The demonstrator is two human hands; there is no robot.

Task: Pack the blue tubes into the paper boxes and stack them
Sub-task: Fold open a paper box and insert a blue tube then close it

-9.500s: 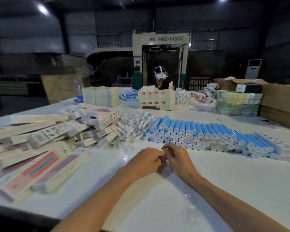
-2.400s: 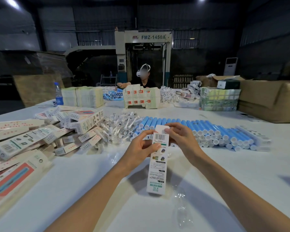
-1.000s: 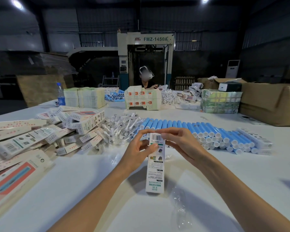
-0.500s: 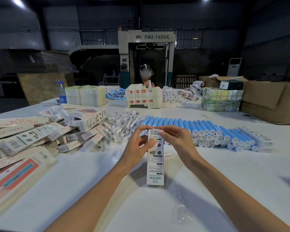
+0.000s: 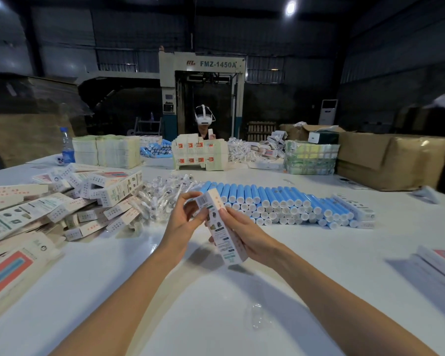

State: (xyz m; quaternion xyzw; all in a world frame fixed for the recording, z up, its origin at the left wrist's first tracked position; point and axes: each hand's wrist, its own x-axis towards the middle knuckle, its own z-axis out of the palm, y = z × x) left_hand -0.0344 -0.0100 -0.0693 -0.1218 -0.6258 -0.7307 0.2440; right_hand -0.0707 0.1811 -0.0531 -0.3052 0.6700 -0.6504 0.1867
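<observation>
I see the paper box (image 5: 216, 226) held tilted, left hand (image 5: 183, 222) pinching its top, right hand (image 5: 249, 240) gripping its lower side.

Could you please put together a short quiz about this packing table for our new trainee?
1. True or false: the left hand and the right hand hold one paper box between them.
2. Where do the blue tubes lie? A) in a row beyond the hands; B) inside a brown carton; C) on the floor.
3. What makes up the loose heap at the left of the table?
Key: 1 true; 2 A; 3 printed paper boxes.
</observation>
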